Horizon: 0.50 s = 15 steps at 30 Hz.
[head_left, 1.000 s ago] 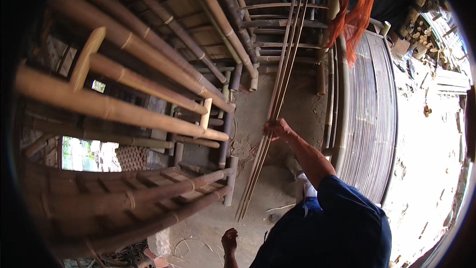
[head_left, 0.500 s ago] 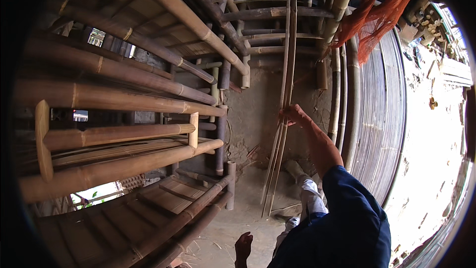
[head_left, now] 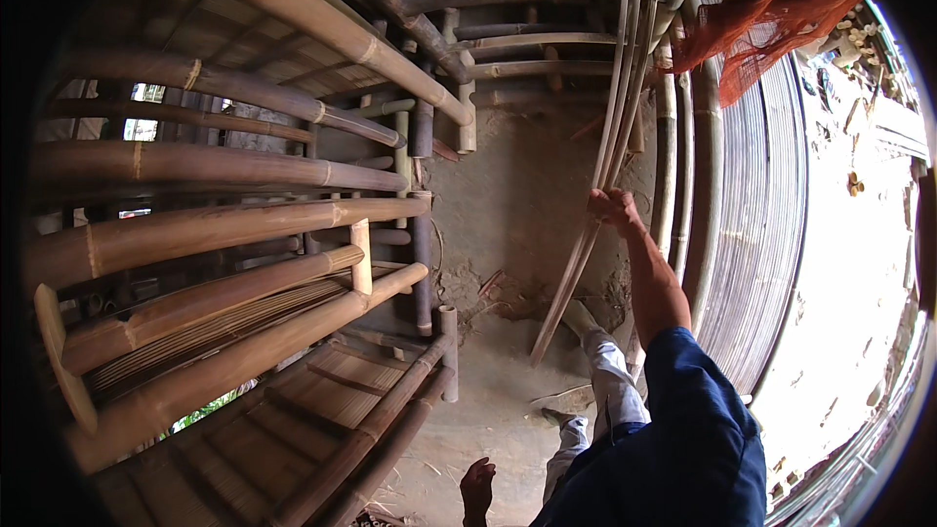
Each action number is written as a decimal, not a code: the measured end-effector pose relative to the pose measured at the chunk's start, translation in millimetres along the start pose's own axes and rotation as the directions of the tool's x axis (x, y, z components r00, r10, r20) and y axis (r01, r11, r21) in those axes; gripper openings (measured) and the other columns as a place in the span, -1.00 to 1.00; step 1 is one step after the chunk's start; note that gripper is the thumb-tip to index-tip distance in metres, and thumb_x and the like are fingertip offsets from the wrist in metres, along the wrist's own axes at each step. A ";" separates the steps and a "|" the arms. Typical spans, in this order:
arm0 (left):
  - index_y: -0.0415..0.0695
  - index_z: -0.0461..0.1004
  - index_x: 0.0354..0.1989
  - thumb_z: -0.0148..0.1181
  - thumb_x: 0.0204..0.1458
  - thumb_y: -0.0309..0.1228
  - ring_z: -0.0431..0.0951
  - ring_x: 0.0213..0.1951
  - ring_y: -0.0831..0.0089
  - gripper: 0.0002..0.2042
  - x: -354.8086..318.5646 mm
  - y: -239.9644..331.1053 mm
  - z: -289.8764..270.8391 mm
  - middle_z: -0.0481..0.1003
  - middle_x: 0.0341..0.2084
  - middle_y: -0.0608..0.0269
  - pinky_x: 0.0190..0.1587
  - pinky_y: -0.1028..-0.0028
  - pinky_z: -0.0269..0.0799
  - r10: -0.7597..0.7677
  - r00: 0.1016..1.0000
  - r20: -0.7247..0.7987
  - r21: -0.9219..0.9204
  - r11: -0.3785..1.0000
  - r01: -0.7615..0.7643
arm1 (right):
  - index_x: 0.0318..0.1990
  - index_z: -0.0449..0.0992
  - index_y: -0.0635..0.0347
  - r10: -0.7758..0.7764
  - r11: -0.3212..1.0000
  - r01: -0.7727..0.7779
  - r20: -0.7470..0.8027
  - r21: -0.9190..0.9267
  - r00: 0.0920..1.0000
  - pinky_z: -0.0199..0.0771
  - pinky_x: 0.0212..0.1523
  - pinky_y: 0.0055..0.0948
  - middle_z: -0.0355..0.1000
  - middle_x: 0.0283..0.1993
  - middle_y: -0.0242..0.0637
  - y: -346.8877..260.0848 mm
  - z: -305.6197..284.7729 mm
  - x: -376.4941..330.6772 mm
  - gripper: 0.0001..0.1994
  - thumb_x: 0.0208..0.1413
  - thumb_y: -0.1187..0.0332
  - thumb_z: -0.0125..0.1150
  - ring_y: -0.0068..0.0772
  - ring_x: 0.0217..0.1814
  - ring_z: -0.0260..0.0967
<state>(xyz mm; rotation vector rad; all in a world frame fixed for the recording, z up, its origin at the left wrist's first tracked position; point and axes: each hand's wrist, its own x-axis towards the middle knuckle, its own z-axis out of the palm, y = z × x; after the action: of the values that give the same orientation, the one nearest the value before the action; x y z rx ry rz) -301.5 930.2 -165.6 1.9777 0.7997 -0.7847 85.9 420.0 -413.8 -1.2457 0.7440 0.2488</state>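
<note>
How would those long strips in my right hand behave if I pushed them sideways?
The strips would probably flex springily, being thin for their length yet nearly straight. They look fairly light, since your right hand alone holds them. They may splay, as gaps show between them beyond the grip.

The shirt (head_left: 664, 464) at five o'clock is plain dark navy; its right sleeve (head_left: 683, 371), toward four, is short, loosely creased and ends near the elbow. The trousers (head_left: 613, 383), between four and five, are pale, whitish and wrinkled, with greyish folds. Right hand (head_left: 613, 207) and left hand (head_left: 477, 488) are bare.
</note>
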 end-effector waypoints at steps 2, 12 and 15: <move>-0.24 0.50 0.02 0.21 0.18 -0.22 0.63 -0.26 0.44 -0.63 7.4 7.8 5.6 0.62 -0.32 0.14 -0.15 0.47 0.51 -0.007 1.000 0.028 0.011 1.000 0.007 | -0.19 0.53 0.09 0.055 0.995 -0.056 -0.017 -0.076 0.998 0.53 -0.21 -0.21 0.54 -0.23 -0.36 -3.9 -18.9 4.0 -0.66 0.10 0.03 0.36 -0.41 -0.18 0.51; -0.29 0.45 0.04 0.17 0.23 -0.37 0.57 -0.19 0.49 -0.70 71.1 66.8 23.1 0.59 -0.25 0.14 -0.10 0.50 0.49 0.172 0.973 0.155 0.025 0.984 -0.178 | -0.10 0.58 0.16 -0.007 0.996 0.002 -0.055 -0.089 0.998 0.52 -0.21 -0.31 0.54 -0.22 -0.33 -1.3 -47.1 1.9 -0.51 -0.03 -0.04 0.40 -0.39 -0.19 0.49; -0.33 0.40 0.08 0.11 0.26 -0.39 0.59 -0.14 0.41 -0.69 76.1 75.6 19.0 0.57 -0.19 0.09 -0.01 0.45 0.50 0.173 0.968 0.184 0.014 0.984 -0.179 | -0.13 0.58 0.16 0.008 0.998 -0.011 -0.051 -0.054 0.999 0.50 -0.14 -0.27 0.55 -0.20 -0.33 7.4 -53.5 -1.7 -0.55 -0.07 0.01 0.41 -0.38 -0.17 0.49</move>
<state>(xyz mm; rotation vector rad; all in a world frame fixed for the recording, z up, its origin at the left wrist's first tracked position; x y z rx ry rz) -202.1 898.7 -197.0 1.9399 0.5000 -0.8607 60.6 373.6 -425.1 -1.3041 0.7913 0.2469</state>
